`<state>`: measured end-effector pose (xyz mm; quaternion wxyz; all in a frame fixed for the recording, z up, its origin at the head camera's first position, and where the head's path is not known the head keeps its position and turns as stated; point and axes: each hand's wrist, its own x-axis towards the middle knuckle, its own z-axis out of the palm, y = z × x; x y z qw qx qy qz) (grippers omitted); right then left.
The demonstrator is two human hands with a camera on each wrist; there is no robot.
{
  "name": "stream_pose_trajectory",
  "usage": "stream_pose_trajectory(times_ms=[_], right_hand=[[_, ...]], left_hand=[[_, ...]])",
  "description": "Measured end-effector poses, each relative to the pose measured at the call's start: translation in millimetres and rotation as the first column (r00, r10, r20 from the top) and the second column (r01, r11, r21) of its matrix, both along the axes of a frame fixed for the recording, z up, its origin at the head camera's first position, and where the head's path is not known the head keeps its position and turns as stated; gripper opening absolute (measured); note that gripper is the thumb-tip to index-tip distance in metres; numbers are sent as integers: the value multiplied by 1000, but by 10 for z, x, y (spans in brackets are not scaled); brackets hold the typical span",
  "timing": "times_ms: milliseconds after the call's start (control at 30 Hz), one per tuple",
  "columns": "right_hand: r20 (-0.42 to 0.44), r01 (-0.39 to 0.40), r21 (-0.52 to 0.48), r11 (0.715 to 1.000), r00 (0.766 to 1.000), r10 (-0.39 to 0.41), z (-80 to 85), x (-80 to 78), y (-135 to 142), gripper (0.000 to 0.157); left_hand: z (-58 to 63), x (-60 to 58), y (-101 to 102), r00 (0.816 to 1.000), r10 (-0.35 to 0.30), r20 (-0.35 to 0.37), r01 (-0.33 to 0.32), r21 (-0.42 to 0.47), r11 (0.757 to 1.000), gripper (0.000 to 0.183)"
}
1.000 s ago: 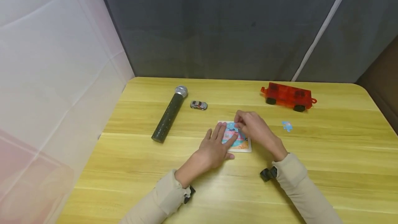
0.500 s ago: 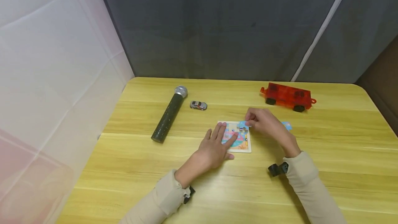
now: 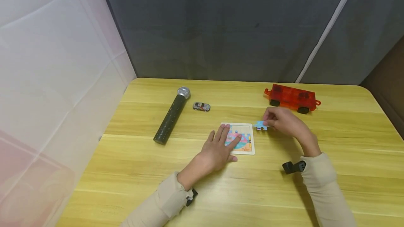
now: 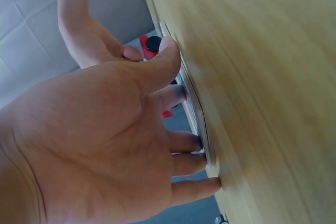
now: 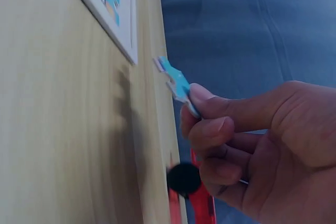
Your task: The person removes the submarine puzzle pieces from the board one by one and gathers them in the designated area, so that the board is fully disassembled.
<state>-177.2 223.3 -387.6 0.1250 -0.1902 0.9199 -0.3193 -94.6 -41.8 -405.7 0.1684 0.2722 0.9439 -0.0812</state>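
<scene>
A small square jigsaw puzzle (image 3: 245, 145) with a pale frame lies on the table, its upper right part bare inside the frame. My left hand (image 3: 217, 151) rests across its left side with fingers spread and straight. In the left wrist view, the fingertips (image 4: 194, 142) press at the board's edge. Just right of the frame, my right hand (image 3: 285, 123) pinches a light blue puzzle piece (image 3: 260, 126) between thumb and forefinger. The right wrist view has this piece (image 5: 176, 80) tilted, raised over the wood.
A dark speckled microphone (image 3: 170, 120) lies at the left, with a small silver toy car (image 3: 201, 107) beside it. At the back right stands a red see-through toy wagon (image 3: 291, 97) on black wheels. A dark grey panel (image 3: 202, 27) rises behind the table.
My right hand has moved right, lifting the blue piece off the puzzle and past its frame. The loose piece at the right is now hidden by that hand. My left hand has stayed put.
</scene>
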Motion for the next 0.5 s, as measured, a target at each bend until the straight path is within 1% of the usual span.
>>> stream_pose_trajectory(times_ms=[233, 400, 500], right_hand=[[9, 3, 77, 997, 1000, -4, -16, -25, 218, 10], [13, 11, 118, 993, 1000, -12, -51, -34, 288, 11], [-7, 28, 149, 988, 1000, -27, -76, -44, 314, 12]], left_hand=[[7, 16, -2, 1000, -2, -2, 2, -5, 1000, 74], [13, 19, -8, 1000, -6, -11, 6, -5, 1000, 68], [10, 19, -7, 1000, -4, -16, 4, 4, 1000, 64]])
